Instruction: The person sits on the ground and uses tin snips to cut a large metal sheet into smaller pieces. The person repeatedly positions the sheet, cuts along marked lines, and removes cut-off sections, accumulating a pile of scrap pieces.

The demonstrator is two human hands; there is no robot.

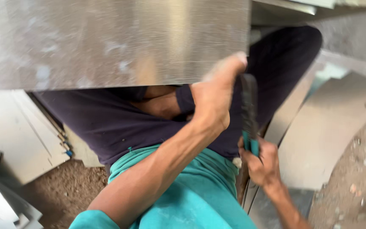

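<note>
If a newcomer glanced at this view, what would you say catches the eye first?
The large brushed silver metal sheet fills the upper left, its right edge gripped by the left hand at centre. Just right of it, the right hand holds a dark tool with a teal handle upright beside the sheet's edge. Below lie teal fabric and more pale metal sheets on the right.

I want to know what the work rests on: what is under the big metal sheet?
Under the metal sheet show dark trousered legs and the left hand at its lower edge. Whatever lies further up behind it is covered.
</note>
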